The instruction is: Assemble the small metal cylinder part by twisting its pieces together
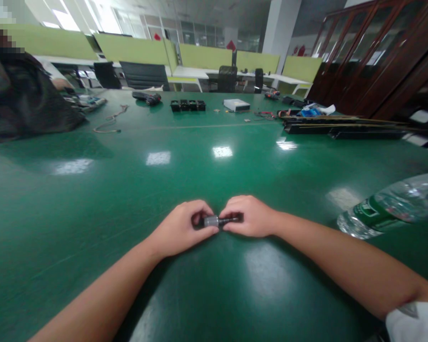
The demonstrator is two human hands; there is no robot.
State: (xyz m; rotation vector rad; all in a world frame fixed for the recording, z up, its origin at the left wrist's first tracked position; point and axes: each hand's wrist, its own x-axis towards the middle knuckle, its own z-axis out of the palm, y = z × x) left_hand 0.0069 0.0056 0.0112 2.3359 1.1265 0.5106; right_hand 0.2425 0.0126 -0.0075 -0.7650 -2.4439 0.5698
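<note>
- Glossy green tabletop (199,175); a black block of four sections (188,105) sits at its far side.
- Small grey cylinder with a thin dark shaft (211,221), near centre, between both hands.
- Left hand (180,228) pinches the grey part.
- Right hand (251,216) pinches around the shaft.
- Clear plastic bottle with green label (385,209), right.

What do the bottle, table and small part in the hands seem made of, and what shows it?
Bottle: probably clear plastic, glossy; see-through walls, bright glints.
Table: a smooth, shiny green surface, perhaps painted or covered; bright reflections show, but what lies beneath is hidden.
Small part: its grey section may be metal, given its pale sheen; the dark section could be metal or plastic.
</note>
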